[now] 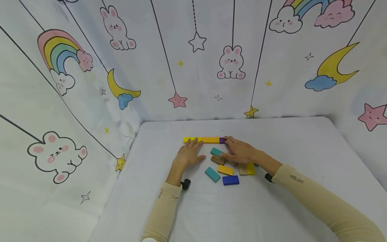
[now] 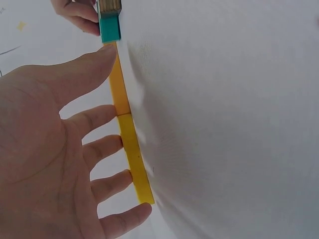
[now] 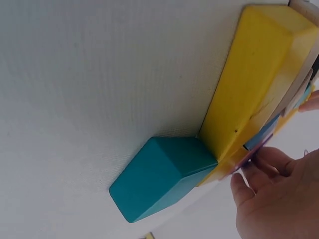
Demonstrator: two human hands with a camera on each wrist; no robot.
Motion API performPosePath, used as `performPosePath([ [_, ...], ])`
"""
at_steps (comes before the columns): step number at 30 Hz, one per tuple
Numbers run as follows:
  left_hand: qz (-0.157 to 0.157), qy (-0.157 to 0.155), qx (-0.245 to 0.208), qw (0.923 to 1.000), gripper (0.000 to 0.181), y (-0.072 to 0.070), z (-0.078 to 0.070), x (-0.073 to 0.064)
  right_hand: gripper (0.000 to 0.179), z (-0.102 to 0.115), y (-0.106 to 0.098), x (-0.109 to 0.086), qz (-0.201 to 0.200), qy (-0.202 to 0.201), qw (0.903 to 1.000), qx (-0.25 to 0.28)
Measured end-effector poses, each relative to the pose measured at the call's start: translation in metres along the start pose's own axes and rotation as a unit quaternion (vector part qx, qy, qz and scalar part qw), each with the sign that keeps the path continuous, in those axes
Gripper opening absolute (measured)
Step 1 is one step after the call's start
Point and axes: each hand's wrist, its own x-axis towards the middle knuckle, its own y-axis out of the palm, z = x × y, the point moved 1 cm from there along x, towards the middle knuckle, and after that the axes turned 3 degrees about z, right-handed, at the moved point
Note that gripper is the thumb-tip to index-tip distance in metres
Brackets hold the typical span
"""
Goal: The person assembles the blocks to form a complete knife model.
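A yellow block [image 1: 189, 138], an orange block [image 1: 210, 140] and a purple block [image 1: 222, 140] lie end to end in a row. My left hand [image 1: 188, 155] rests at the near side of the row. In the left wrist view its straight fingertips touch the yellow block [image 2: 136, 162], while the thumb overlaps the orange block [image 2: 119, 89]. My right hand [image 1: 243, 152] has its fingertips at the right end of the purple block, with the thumb apart from them, over a teal block [image 1: 216, 152]. A brown wooden block [image 1: 218, 159] lies beside that teal block.
In front of the row are another teal block [image 1: 212, 174], an orange block [image 1: 225, 170], a blue block [image 1: 230, 180], a wooden block [image 1: 243, 169] and a yellow block [image 1: 250, 168]. A printed cloth wall [image 1: 205, 87] stands behind the white table [image 1: 290, 144].
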Motion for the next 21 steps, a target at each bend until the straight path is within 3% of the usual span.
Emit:
performPosePath([
  [8, 0.016, -0.002, -0.002, 0.9999, 0.075, 0.0025, 0.0021, 0.0037, 0.089, 0.0013, 0.0013, -0.0027, 0.015, 0.023, 0.9994, -0.021],
  [21, 0.005, -0.002, -0.007, 1.0, 0.074, -0.0018, -0.0006, -0.0015, 0.078, 0.0008, -0.0023, -0.0065, -0.023, 0.01, 0.9992, -0.03],
])
